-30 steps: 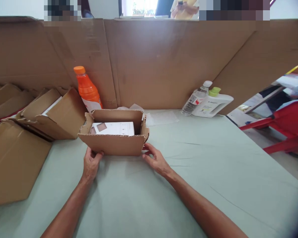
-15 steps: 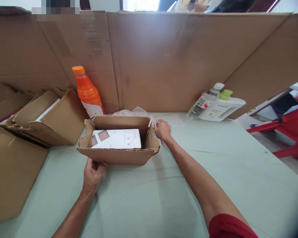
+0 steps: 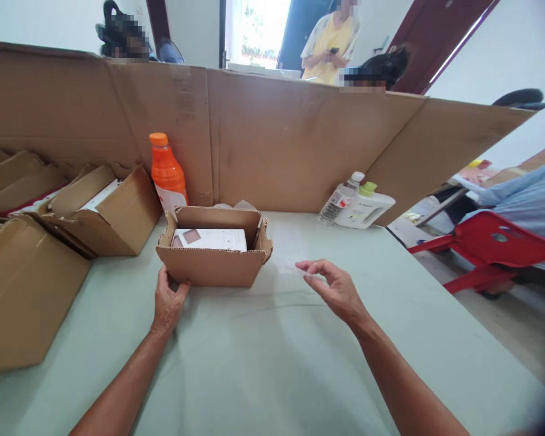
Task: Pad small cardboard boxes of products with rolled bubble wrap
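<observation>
An open-topped cardboard box point(image 3: 211, 269) stands on the table, with a white printed carton point(image 3: 218, 240) inside it. My left hand point(image 3: 169, 303) grips the box's lower left corner, thumb at the front and fingers partly hidden at its side. To the right of the box, my right hand point(image 3: 333, 287) pinches the edge of a thin clear plastic sheet or bag point(image 3: 284, 257); which of the two I cannot tell. That plastic lies over the pale green tabletop point(image 3: 272, 369) beside the box, its outline faint.
More cardboard boxes point(image 3: 127, 215) stand at the left. An orange bottle point(image 3: 169, 175) is behind the box; a clear water bottle point(image 3: 340, 200) and a white jug point(image 3: 366, 211) stand back right. A cardboard wall point(image 3: 290, 139) closes the back. A person sits on a red chair point(image 3: 504, 242) at right.
My right hand has come away from the box's right side, back toward me and rightward, pinching the clear plastic. My left hand stays at the box corner. The head view has tilted up.
</observation>
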